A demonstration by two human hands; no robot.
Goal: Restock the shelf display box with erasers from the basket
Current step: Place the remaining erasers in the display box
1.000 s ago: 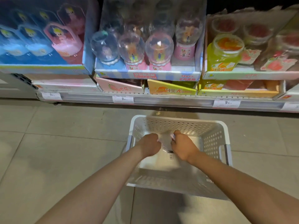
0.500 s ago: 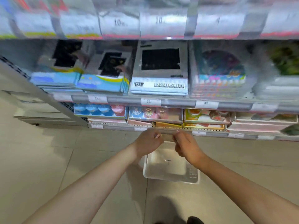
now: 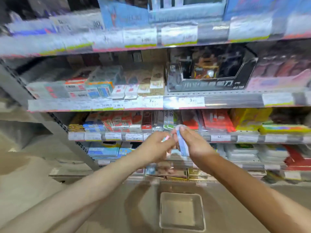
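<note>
The right hand (image 3: 193, 145) pinches a pale blue pack of erasers (image 3: 182, 145) between thumb and fingers, holding it roughly upright at chest height in front of the shelves. Just to its left, almost touching, the left hand (image 3: 156, 148) curls round something small with a pink and pale edge (image 3: 164, 139), probably more erasers, though blur hides what exactly. Far below both hands the basket (image 3: 182, 194) sits on the floor, and it looks nearly emptied. Which display box is the target is unclear; a black open-fronted box (image 3: 210, 83) stands above and to the right of the hands. To do this step well, it seems wise to steady the head, settle on the box first, then carry one pack at a time, keeping the pinch firm, and slide it in face forward without knocking neighbouring stock.
</note>
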